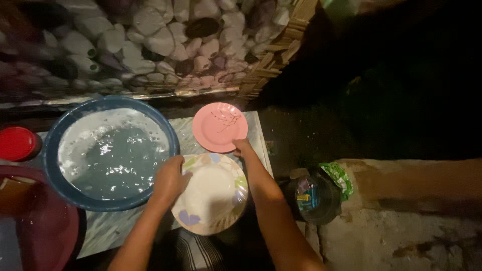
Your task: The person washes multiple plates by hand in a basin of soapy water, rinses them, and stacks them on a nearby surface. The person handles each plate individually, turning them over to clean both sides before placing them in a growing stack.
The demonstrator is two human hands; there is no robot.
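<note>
at the bench's left edge a red lid (16, 142) sits beside a dark red basin (42, 226), which overhangs the near left corner. next to them a large blue basin (65, 186) holds soapy water and fills most of the bench (113, 227) from the back edge towards the front.

the left hand (169, 179) rests on the left rim of a floral plate (213, 193), fingers curled over the edge and pinching it. the floral plate lies at the front right of the bench, tilted slightly, with its near rim past the front edge and above the person's lap. the right hand (242, 147) reaches across the far rim of this plate; its fingertips touch the near edge of a pink plate (220, 126), which lies flat at the back right corner. whether these fingers grip the pink plate or only press on it cannot be told.

handling, as a judgement: both plates look stiff, light and glossy. they are probably wet and therefore slippery. if ceramic, they will chip on impact. hold them at the rim, thumb on top and fingers beneath, at two opposite points.

clearance: the right bench edge runs just beside both plates. beyond it the floor is dark, with a dark bucket (311, 199) of small packets and a green wrapper (337, 176) near it. open bench room is scarce; the only bare strip lies in front of the blue basin.
</note>
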